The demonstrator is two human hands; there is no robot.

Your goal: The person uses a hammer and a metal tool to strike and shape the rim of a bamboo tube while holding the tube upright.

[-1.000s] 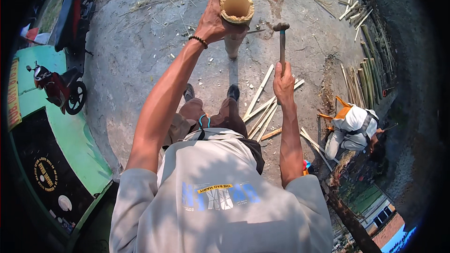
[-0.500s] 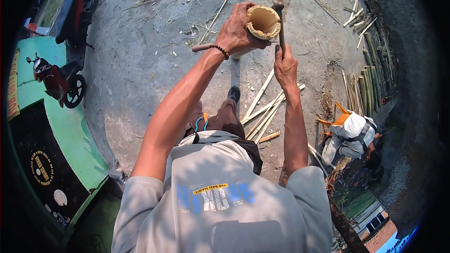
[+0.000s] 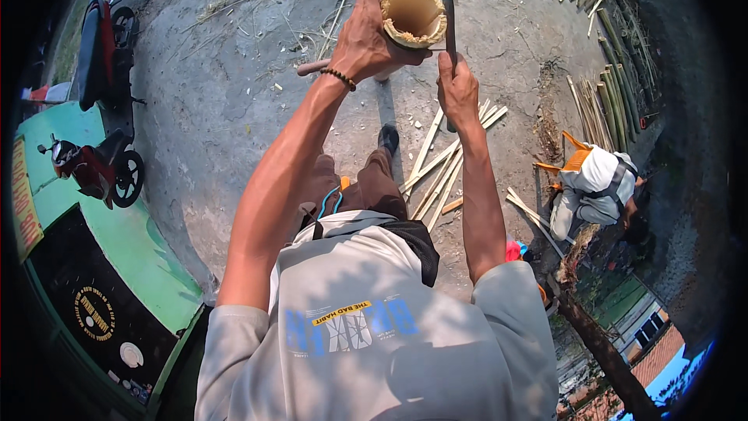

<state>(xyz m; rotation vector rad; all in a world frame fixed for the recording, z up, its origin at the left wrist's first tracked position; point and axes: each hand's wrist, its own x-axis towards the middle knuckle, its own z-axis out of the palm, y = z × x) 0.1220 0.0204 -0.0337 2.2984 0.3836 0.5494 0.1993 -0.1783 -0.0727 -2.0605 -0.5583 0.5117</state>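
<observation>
A wide bamboo tube (image 3: 413,35), its pale hollow end facing up with a ragged, fibrous rim, is gripped by my left hand (image 3: 362,37). Its lower part is mostly hidden behind that hand. A brown wooden handle (image 3: 312,68) juts out beside my left wrist, and a thin dark edge shows at the tube's right side; whether they are one tool I cannot tell. My right hand (image 3: 458,90) is closed around a hammer (image 3: 450,22), upright just right of the tube. The hammer's head is close to the rim.
Split bamboo strips (image 3: 444,168) lie on the concrete ground (image 3: 226,109) near my feet. Green bamboo poles (image 3: 615,101) are stacked at the right. A crouching person (image 3: 596,191) works there beside an orange chair (image 3: 575,157). Red motorbikes (image 3: 89,168) stand at the left.
Both hands, the tube and the hammer have shifted a little left and up in the picture. The whole scene has shifted too. Both grips stay the same.
</observation>
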